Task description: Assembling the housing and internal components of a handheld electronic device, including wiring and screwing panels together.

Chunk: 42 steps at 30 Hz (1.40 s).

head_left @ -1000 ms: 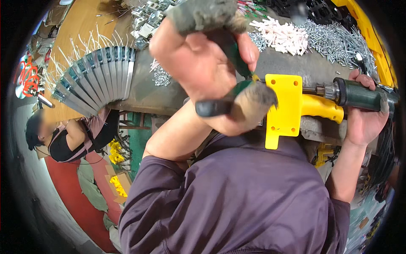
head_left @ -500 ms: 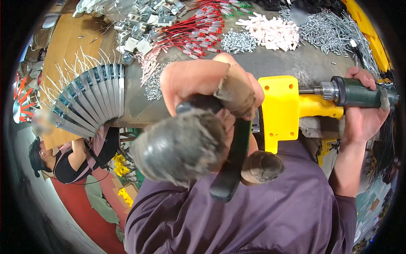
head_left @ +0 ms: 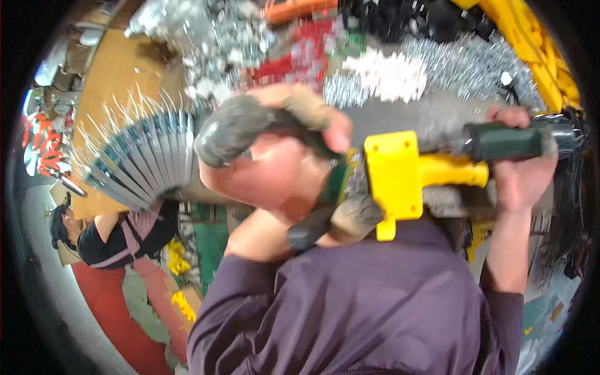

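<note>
My left hand [head_left: 269, 169], with dark and tan covers on several fingertips, is closed round a black-and-green part joined or pressed to a yellow plastic housing [head_left: 395, 169]. The housing has a flat face with screw holes and a yellow handle [head_left: 455, 170] reaching right. How the black-and-green part meets it is blurred and partly behind my fingers. My right hand [head_left: 522, 175] grips a dark green electric screwdriver [head_left: 509, 140], lying level with its shaft pointing left at the housing. Whether the tip touches a screw cannot be made out.
On the bench lie piles of silver screws [head_left: 472, 65], white pieces [head_left: 384, 74] and red wired parts [head_left: 309, 53]. Wired strips [head_left: 147, 156] fan out at left. Yellow parts [head_left: 534, 50] stand at far right. Another person [head_left: 106, 240] is at the left.
The housing and screwdriver have shifted slightly left and the housing lower. My left hand has turned, its wrist now showing and the long black handle-like part less visible. The view has shifted and blurred.
</note>
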Each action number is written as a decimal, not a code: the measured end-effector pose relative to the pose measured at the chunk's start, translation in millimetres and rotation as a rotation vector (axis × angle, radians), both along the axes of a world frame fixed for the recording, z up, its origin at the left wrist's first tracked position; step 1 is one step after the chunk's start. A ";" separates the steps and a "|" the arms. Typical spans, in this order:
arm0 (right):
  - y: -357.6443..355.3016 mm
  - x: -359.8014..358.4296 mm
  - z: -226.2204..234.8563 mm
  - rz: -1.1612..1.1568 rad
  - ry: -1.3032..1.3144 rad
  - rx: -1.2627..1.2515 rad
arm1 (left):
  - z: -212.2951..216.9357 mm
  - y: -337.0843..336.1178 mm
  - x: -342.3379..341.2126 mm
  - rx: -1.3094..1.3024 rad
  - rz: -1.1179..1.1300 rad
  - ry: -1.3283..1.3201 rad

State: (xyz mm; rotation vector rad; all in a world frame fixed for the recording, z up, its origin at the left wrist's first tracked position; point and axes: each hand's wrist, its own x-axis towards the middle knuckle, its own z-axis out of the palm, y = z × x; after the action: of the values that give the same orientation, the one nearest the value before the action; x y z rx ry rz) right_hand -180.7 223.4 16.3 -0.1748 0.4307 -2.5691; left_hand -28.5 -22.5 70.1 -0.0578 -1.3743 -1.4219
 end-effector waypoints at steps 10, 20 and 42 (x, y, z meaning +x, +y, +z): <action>-7.1 -3.5 -15.3 0.153 0.027 0.086 | 113.1 -4.6 -75.1 -1.048 -0.065 -0.438; 2.4 -5.9 -10.2 0.273 -0.068 -0.017 | 241.5 58.3 -322.8 -1.731 0.249 -0.013; -3.0 -15.0 -20.0 0.319 -0.132 -0.157 | 229.3 33.8 -436.2 -1.403 0.502 -0.593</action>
State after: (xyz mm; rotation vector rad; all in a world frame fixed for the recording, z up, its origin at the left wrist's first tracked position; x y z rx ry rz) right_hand -195.6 220.4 -3.6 -0.1171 0.1382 -2.2817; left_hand -464.7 11.2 299.4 -0.1874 -2.4185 0.1674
